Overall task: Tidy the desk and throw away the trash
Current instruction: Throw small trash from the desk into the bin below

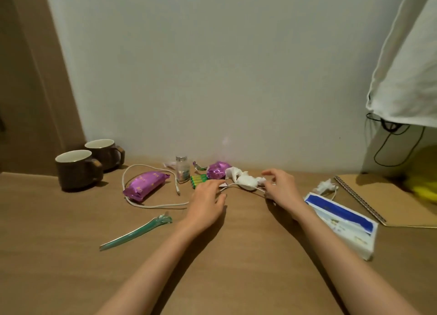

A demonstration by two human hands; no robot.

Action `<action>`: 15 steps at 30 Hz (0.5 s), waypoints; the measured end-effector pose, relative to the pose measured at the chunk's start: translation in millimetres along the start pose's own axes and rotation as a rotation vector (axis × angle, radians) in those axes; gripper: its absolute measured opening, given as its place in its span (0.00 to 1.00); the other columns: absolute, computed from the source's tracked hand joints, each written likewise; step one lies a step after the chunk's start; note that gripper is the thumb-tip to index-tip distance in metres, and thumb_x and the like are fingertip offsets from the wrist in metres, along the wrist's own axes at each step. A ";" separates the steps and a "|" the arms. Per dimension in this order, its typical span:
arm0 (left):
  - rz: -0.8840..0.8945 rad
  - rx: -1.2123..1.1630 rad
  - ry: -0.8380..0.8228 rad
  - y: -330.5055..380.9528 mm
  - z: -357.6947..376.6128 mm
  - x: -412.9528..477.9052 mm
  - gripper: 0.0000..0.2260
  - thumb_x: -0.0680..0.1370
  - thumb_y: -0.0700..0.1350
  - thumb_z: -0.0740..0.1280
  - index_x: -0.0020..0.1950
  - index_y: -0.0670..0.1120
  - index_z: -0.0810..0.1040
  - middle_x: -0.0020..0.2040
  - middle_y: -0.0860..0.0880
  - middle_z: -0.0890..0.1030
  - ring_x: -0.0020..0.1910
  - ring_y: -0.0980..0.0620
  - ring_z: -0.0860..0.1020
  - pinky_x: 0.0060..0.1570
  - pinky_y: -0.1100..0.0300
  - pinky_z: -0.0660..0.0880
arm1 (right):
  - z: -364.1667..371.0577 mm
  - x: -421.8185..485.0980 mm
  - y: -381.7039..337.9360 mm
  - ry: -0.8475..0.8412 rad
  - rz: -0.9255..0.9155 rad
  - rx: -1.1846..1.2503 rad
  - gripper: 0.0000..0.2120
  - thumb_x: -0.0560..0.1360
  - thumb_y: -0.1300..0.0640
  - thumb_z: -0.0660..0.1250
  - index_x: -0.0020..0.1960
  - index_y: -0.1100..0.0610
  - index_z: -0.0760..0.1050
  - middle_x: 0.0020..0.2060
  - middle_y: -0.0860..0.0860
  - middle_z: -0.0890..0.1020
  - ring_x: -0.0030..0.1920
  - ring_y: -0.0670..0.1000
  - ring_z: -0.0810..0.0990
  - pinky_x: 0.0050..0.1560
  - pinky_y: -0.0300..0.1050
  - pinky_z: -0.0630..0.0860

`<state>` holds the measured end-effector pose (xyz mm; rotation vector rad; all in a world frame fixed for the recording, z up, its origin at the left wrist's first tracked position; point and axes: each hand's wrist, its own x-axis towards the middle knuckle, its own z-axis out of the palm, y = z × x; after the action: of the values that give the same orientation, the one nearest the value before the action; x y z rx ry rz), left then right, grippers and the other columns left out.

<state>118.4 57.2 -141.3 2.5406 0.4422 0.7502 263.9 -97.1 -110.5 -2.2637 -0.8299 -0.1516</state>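
On the wooden desk a white cable loops around a purple snack packet and arches between my hands. My left hand pinches the cable at its fingertips. The curled fingers of my right hand close on the cable's other stretch. Just behind the cable lies a crumpled white tissue. A crumpled purple wrapper and a green strip of small items lie beyond my left hand. A second crumpled tissue sits to the right.
Two brown mugs stand at the back left. Near the wall is a small glass bottle. A teal hair clip lies front left. On the right are a blue-and-white tissue pack and a spiral notebook, with white cloth hanging above.
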 end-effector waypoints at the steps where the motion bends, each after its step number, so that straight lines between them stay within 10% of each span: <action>1: -0.009 0.002 0.022 -2.4 4.5 3.3 0.19 0.78 0.48 0.63 0.68 0.48 0.71 0.65 0.50 0.75 0.66 0.50 0.69 0.67 0.54 0.66 | 2.2 4.4 2.0 -0.018 0.010 -0.012 0.14 0.77 0.59 0.63 0.62 0.57 0.77 0.61 0.53 0.79 0.61 0.53 0.76 0.59 0.45 0.70; 15: 0.054 0.179 0.221 5.8 38.1 43.3 0.18 0.78 0.44 0.61 0.69 0.51 0.70 0.66 0.54 0.73 0.63 0.49 0.67 0.58 0.56 0.62 | 19.1 32.3 20.6 -0.055 0.063 -0.065 0.11 0.75 0.62 0.63 0.53 0.52 0.81 0.51 0.52 0.82 0.49 0.52 0.79 0.47 0.46 0.77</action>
<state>176.0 57.8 -148.4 2.6541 0.5354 1.0614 299.3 -78.9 -126.0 -2.3617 -0.7915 -0.0890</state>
